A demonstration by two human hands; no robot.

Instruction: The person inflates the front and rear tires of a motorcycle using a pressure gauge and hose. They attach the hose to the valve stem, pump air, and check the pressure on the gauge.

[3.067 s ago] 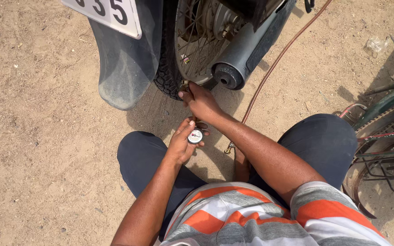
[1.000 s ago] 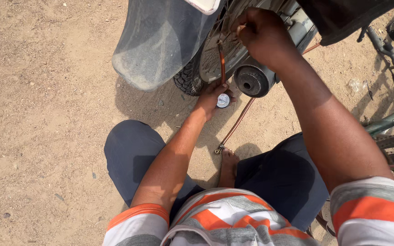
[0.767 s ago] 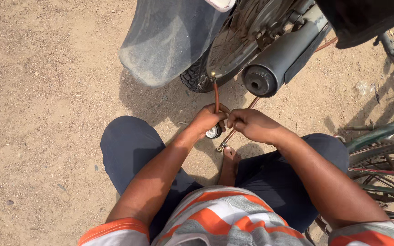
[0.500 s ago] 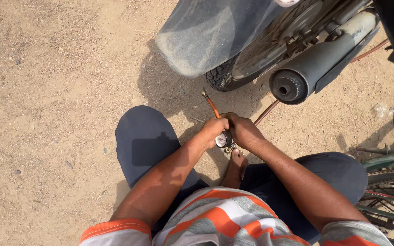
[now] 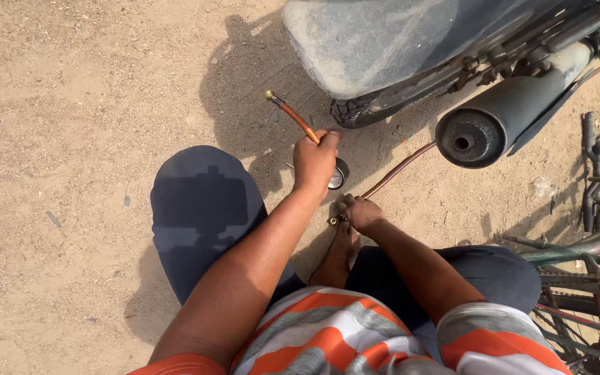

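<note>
Behind the motorcycle's rear tyre [image 5: 347, 111], over bare sandy ground [image 5: 71, 104], the left hand [image 5: 316, 158] is closed round a round pressure gauge [image 5: 338, 175], gripping it so the short orange hose [image 5: 296, 118] sticks up and away with its brass chuck [image 5: 270, 94] free in the air, well apart from the tyre. Holding the gauge body rather than the hose likely keeps the stiff end steady. Just below, the right hand [image 5: 362, 212] pinches a small brass fitting [image 5: 335, 221] where the long brown air line [image 5: 398, 168] comes in from under the black exhaust pipe [image 5: 501, 121]; its fingers are curled tight, though what exactly they press is hard to make out. A bare foot [image 5: 338, 253] rests beneath them, between the dark trouser knees [image 5: 199, 208]. Bicycle parts [image 5: 592, 278] stand at the right edge. Half a second earlier both hands sat together on the gauge; now the left has lifted toward the tyre and the right has dropped lower
</note>
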